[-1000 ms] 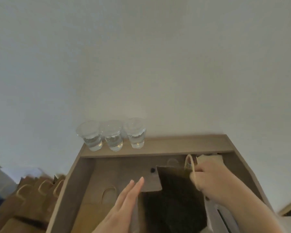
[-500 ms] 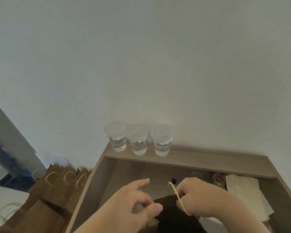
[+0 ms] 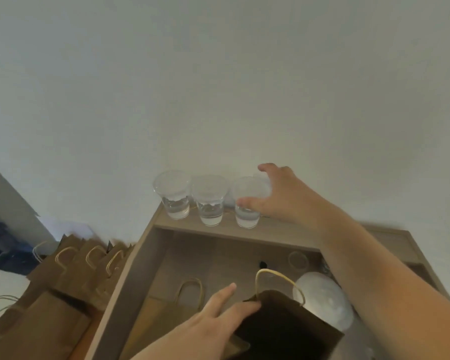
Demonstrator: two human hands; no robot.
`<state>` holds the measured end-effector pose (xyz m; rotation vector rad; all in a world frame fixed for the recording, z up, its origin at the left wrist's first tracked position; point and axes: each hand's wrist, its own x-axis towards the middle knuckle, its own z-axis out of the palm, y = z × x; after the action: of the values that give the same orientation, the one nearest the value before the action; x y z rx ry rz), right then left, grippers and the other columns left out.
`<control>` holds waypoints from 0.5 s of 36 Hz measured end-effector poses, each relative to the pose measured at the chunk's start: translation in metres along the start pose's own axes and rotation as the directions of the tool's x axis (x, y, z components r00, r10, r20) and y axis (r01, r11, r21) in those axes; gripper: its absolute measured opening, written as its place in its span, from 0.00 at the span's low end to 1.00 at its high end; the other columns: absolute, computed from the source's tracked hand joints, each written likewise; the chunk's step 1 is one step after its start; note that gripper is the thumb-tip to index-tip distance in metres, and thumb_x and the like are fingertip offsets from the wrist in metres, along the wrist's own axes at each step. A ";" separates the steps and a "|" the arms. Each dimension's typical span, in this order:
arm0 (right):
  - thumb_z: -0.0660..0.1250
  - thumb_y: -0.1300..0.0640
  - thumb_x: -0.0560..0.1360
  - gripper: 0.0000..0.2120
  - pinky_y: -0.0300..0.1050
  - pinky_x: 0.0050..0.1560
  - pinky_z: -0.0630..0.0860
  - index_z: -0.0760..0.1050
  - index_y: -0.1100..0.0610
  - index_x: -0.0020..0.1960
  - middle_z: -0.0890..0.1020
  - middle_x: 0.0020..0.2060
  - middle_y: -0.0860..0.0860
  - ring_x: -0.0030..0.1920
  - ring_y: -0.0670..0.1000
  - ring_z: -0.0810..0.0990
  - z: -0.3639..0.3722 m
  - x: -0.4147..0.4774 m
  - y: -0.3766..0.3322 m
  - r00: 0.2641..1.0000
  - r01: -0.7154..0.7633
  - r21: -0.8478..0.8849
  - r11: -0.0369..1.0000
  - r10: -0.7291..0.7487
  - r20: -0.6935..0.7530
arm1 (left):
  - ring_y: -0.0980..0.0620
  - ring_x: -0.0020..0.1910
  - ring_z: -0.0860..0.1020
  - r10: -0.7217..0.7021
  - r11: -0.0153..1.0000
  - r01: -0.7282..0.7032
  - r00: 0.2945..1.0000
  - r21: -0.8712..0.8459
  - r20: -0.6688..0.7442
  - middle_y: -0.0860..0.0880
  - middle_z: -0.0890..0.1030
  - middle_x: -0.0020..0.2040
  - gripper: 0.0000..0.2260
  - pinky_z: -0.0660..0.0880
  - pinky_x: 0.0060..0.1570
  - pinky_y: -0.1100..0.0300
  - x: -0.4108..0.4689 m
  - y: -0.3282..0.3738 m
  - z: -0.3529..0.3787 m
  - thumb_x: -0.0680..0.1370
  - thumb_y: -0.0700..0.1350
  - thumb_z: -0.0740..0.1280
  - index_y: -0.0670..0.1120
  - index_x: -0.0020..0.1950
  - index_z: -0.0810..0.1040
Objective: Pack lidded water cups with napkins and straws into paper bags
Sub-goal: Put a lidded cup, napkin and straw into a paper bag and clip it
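Note:
Three clear lidded water cups stand in a row on the wooden back ledge (image 3: 278,233): left cup (image 3: 172,196), middle cup (image 3: 209,201), right cup (image 3: 247,214). My right hand (image 3: 281,196) reaches over the right cup with spread fingers; its thumb lies against the cup's front and the fingers are behind its lid. An open brown paper bag (image 3: 283,331) with a twine handle stands at the bottom centre. My left hand (image 3: 213,320) holds the bag's left rim, thumb on the edge and fingers stretched along the outside.
A flat paper bag (image 3: 166,313) lies in the wooden recess to the left of the open bag. Several more bags (image 3: 70,276) are stacked outside the recess at the left. A white round object (image 3: 325,300) and a clear lid (image 3: 298,259) sit at the right.
My right hand let go of the bag's handle and reached up to the right cup. My left hand stayed on the bag's rim. The view shifted slightly.

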<state>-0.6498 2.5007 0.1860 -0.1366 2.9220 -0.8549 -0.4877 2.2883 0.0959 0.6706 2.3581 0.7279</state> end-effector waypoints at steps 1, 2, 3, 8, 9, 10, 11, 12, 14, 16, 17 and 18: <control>0.73 0.21 0.61 0.57 0.58 0.70 0.74 0.57 0.42 0.82 0.66 0.76 0.51 0.73 0.57 0.73 0.007 0.008 -0.006 1.000 -0.021 -0.030 0.999 0.021 0.009 | 0.62 0.80 0.55 0.005 1.000 -0.004 1.000 -0.022 0.005 0.72 0.38 0.81 0.31 0.49 0.73 0.62 -0.001 -0.001 0.001 0.83 0.60 0.66 0.87 0.70 0.49; 0.74 0.21 0.60 0.59 0.59 0.71 0.74 0.55 0.43 0.82 0.65 0.77 0.52 0.74 0.59 0.72 0.015 0.016 -0.010 0.999 -0.036 -0.063 0.997 0.036 0.011 | 0.64 0.79 0.54 0.015 0.999 -0.014 1.000 -0.038 0.009 0.73 0.38 0.81 0.31 0.50 0.72 0.62 -0.002 -0.002 0.002 0.82 0.61 0.67 0.86 0.71 0.49; 0.75 0.21 0.60 0.60 0.59 0.71 0.74 0.55 0.44 0.83 0.66 0.76 0.54 0.74 0.61 0.71 0.023 0.023 -0.014 0.999 -0.050 -0.099 0.994 0.052 0.012 | 0.65 0.78 0.53 0.028 0.998 -0.027 1.000 -0.048 0.012 0.73 0.38 0.81 0.32 0.50 0.71 0.63 -0.004 -0.003 0.003 0.82 0.62 0.68 0.85 0.72 0.48; 0.74 0.29 0.64 0.53 0.59 0.64 0.76 0.57 0.50 0.80 0.70 0.69 0.60 0.67 0.66 0.75 0.047 0.046 -0.015 0.991 -0.133 -0.250 0.959 0.132 -0.021 | 0.75 0.70 0.55 0.064 0.992 -0.067 0.998 -0.107 -0.030 0.74 0.38 0.80 0.34 0.55 0.68 0.65 -0.016 -0.005 0.009 0.80 0.62 0.69 0.86 0.72 0.47; 0.73 0.32 0.66 0.50 0.58 0.62 0.77 0.58 0.51 0.79 0.70 0.68 0.60 0.65 0.66 0.76 0.047 0.046 -0.014 0.989 -0.147 -0.257 0.955 0.148 -0.016 | 0.75 0.68 0.57 0.061 0.993 -0.065 0.997 -0.094 -0.042 0.74 0.38 0.80 0.36 0.57 0.66 0.66 -0.019 -0.005 0.009 0.81 0.60 0.69 0.86 0.71 0.47; 0.73 0.33 0.66 0.48 0.57 0.58 0.77 0.59 0.51 0.78 0.70 0.67 0.60 0.62 0.65 0.78 0.046 0.045 -0.013 0.987 -0.153 -0.260 0.954 0.158 -0.001 | 0.72 0.69 0.59 0.061 0.995 -0.064 0.997 -0.074 -0.048 0.74 0.38 0.80 0.38 0.58 0.66 0.66 -0.021 -0.005 0.010 0.81 0.56 0.70 0.86 0.72 0.46; 0.73 0.33 0.65 0.49 0.56 0.56 0.78 0.60 0.52 0.77 0.69 0.66 0.60 0.60 0.64 0.78 0.042 0.041 -0.014 0.987 -0.149 -0.255 0.955 0.158 0.017 | 0.68 0.70 0.61 0.054 0.997 -0.056 0.998 -0.057 -0.044 0.74 0.38 0.81 0.41 0.58 0.65 0.66 -0.024 -0.004 0.009 0.81 0.52 0.71 0.85 0.72 0.46; 0.73 0.31 0.62 0.51 0.55 0.55 0.78 0.60 0.52 0.77 0.69 0.66 0.59 0.58 0.63 0.78 0.036 0.036 -0.014 0.986 -0.150 -0.248 0.957 0.164 0.036 | 0.66 0.71 0.63 0.044 0.998 -0.046 0.998 -0.049 -0.037 0.74 0.38 0.80 0.44 0.60 0.65 0.66 -0.026 -0.003 0.007 0.80 0.49 0.73 0.85 0.73 0.46; 0.70 0.27 0.57 0.56 0.55 0.56 0.77 0.61 0.51 0.78 0.70 0.67 0.57 0.57 0.60 0.76 0.020 0.023 -0.018 0.984 -0.162 -0.234 0.959 0.175 0.036 | 0.60 0.72 0.69 0.021 0.998 -0.022 1.000 -0.060 -0.023 0.76 0.38 0.79 0.48 0.65 0.64 0.63 -0.032 -0.001 0.003 0.77 0.49 0.76 0.85 0.72 0.45; 0.71 0.27 0.59 0.55 0.54 0.55 0.75 0.62 0.52 0.79 0.70 0.68 0.57 0.57 0.59 0.74 -0.006 0.003 -0.026 0.979 -0.197 -0.200 0.960 0.204 0.014 | 0.52 0.74 0.72 0.020 0.998 -0.021 1.000 -0.067 -0.015 0.77 0.37 0.78 0.47 0.70 0.68 0.56 -0.035 0.001 0.001 0.75 0.56 0.77 0.85 0.72 0.44; 0.74 0.29 0.63 0.53 0.53 0.54 0.74 0.62 0.51 0.80 0.71 0.69 0.57 0.57 0.59 0.74 -0.023 -0.008 -0.030 0.985 -0.173 -0.192 0.966 0.174 -0.013 | 0.50 0.74 0.74 0.023 0.996 -0.024 1.000 -0.083 -0.011 0.78 0.36 0.78 0.47 0.72 0.69 0.52 -0.036 0.002 0.000 0.74 0.59 0.77 0.85 0.73 0.43; 0.75 0.29 0.65 0.50 0.53 0.53 0.73 0.63 0.49 0.80 0.72 0.70 0.56 0.57 0.58 0.74 -0.039 -0.024 -0.035 0.989 -0.147 -0.179 0.973 0.142 -0.037 | 0.50 0.72 0.75 0.028 0.995 -0.030 0.999 -0.097 -0.018 0.78 0.36 0.77 0.47 0.73 0.68 0.51 -0.037 0.001 0.000 0.73 0.60 0.76 0.85 0.73 0.43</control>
<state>-0.6285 2.4942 0.2391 0.0738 2.9833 -0.5720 -0.4610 2.2671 0.1101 0.6602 2.3157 0.8583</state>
